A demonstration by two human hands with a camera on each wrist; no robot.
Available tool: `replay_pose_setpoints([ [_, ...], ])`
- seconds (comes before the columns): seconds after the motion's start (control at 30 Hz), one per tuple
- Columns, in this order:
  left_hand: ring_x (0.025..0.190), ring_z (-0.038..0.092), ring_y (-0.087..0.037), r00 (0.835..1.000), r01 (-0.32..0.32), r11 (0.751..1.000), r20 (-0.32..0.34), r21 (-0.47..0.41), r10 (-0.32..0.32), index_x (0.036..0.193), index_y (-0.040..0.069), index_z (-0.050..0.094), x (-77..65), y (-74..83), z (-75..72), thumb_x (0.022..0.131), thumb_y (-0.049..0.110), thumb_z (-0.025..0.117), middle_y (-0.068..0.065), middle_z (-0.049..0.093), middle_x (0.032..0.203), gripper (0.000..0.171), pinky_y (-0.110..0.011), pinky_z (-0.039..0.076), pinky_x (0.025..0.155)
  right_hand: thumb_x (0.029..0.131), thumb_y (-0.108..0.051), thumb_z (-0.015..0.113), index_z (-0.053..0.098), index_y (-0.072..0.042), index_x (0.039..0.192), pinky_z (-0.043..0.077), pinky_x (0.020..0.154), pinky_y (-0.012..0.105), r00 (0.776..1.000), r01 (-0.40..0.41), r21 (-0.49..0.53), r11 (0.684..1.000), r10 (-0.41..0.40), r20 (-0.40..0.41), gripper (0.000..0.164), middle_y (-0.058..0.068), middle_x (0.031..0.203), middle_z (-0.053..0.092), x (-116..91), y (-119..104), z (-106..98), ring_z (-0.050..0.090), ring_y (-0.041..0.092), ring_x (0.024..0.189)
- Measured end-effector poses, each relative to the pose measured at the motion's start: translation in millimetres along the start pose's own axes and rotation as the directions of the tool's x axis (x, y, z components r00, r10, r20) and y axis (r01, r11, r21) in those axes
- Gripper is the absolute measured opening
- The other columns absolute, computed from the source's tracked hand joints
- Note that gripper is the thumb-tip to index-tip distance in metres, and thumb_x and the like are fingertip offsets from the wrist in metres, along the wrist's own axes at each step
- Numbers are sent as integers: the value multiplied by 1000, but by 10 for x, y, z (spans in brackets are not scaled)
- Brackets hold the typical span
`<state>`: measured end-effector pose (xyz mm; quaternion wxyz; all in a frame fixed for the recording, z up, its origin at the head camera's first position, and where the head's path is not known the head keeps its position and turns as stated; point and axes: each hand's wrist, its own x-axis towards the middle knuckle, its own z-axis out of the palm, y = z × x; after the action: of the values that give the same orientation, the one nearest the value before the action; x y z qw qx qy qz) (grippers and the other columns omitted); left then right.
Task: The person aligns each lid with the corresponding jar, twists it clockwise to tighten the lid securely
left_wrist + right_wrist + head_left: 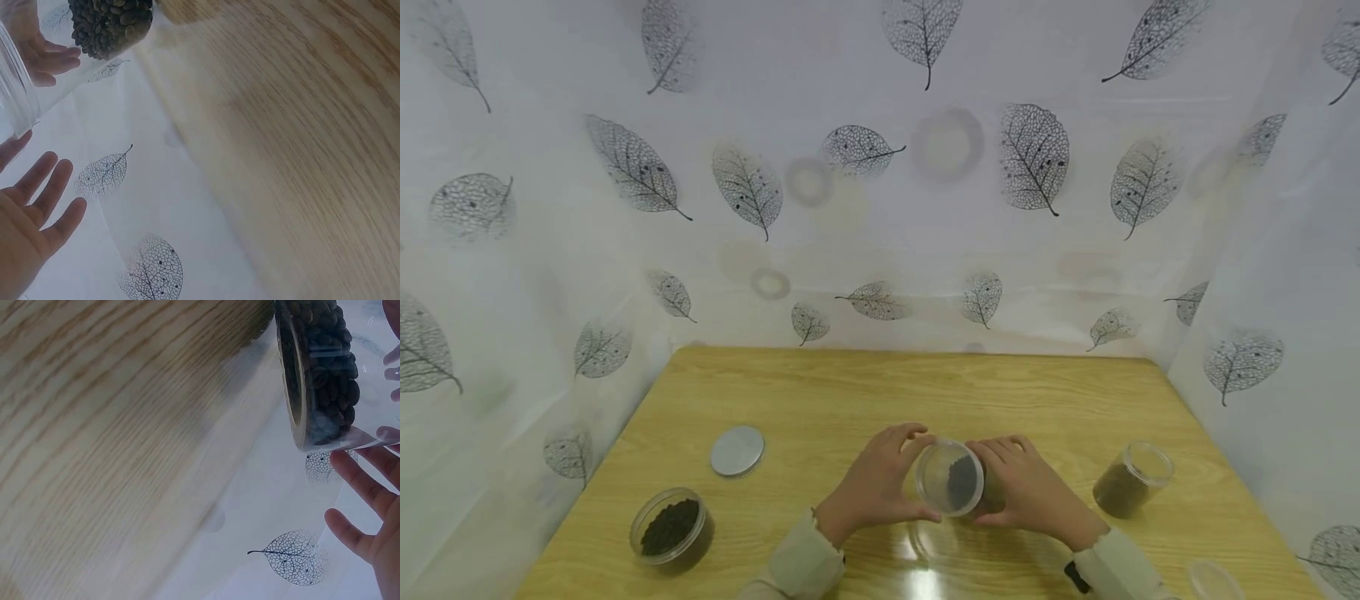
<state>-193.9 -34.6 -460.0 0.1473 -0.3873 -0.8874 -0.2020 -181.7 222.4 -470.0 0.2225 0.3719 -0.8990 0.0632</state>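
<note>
Between my two hands is a clear jar point(931, 485), tipped over with its open mouth toward the head camera. Dark beans point(964, 482) lie inside it, showing closer up as glossy beans point(115, 25) in the left wrist view. My left hand point(876, 482) holds the rim end between thumb and fingers; some other fingers are spread apart in the left wrist view. Round the bottom end, my right hand point(1033, 492) grips the jar. In the right wrist view the beans point(331, 381) gather at that end, with fingertips against the wall.
At left on the wooden table point(850, 387) sit a grey round lid point(737, 450) and a short clear tub point(700, 542) of dark beans. A part-filled clear jar point(1123, 492) stands at right, near a clear lid point(1213, 581). A leaf-patterned sheet point(880, 233) surrounds the table.
</note>
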Motion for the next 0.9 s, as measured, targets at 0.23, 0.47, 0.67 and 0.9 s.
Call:
replay_pose_setpoints([
  [0.23,118,52,-21,998,-40,999,-43,-12,40,136,14,43,-14,-14,43,55,64,78,-5,51,130,102,-40,47,98,46,-65,80,54,-7,125,47,86,43,1000,-10,9,1000,10,-11,101,0,114,63,-3,-13,5,59,17,102],
  [0.47,111,55,-18,991,32,999,-133,0,-32,130,7,47,-34,94,108,50,68,78,-3,54,122,105,-36,49,93,47,-65,80,54,-7,124,47,86,44,1000,-28,34,999,28,-11,100,1,114,63,-11,-16,2,59,18,102],
  [0.67,104,56,-16,977,131,991,-169,-26,-134,120,11,51,-41,182,171,49,66,80,0,57,113,94,-35,51,88,50,-63,80,53,-6,125,47,87,47,999,-46,52,998,46,-4,98,2,115,62,-16,-17,-5,59,19,102],
  [0.9,103,55,-14,976,134,991,-170,-11,-134,117,12,53,-33,178,179,50,66,80,1,57,112,90,-34,50,88,49,-63,80,53,-8,126,47,87,46,999,-46,55,997,46,-3,99,1,116,62,-10,-19,-6,58,18,103],
])
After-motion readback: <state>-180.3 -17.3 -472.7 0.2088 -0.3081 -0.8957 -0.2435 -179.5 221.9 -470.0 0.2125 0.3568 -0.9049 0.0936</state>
